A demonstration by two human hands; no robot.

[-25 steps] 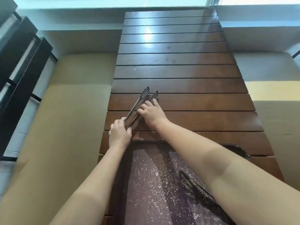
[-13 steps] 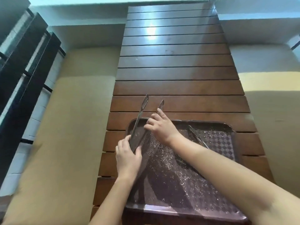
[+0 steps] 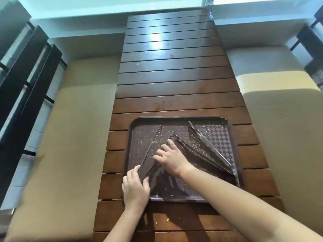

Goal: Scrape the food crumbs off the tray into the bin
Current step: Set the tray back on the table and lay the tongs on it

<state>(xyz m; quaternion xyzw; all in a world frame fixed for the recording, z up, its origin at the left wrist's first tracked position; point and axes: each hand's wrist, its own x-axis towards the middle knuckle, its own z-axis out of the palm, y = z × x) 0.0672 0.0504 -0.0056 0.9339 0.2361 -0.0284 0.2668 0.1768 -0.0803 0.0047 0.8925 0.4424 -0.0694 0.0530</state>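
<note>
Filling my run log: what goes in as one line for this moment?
left hand grips tongs hinge | right hand on tongs arm | crumbs on tray | second tongs idle

Two bare forearms, sleeveless, left hand (image 3: 135,189) and right hand (image 3: 170,158) ungloved
</note>
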